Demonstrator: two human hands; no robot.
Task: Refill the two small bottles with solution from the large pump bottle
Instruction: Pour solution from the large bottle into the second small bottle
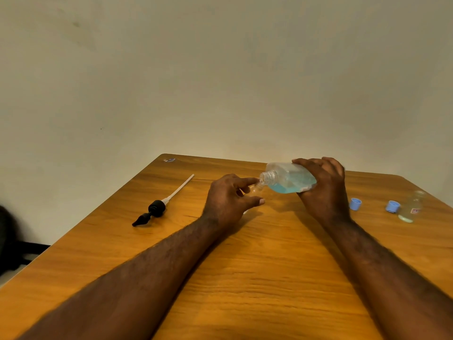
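Pouring neck to neck, centre right of the frame.
The right hand (pixel 323 190) wraps round the large bottle (pixel 289 179) and tips it leftward so its open neck meets the small bottle (pixel 256 187), which the left hand (pixel 228 200) grips in curled fingers — mostly hiding it. The pump head (pixel 155 208) lies at left, likely removed to allow pouring; the other small bottle (pixel 411 209) waits far right beside a blue cap (pixel 392 206).

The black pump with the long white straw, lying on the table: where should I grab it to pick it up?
Grab the black pump by its round collar, the thickest part, coming down from above. It lies flat on the table, so fingers can close across the collar. The white tube looks thin and might bend.
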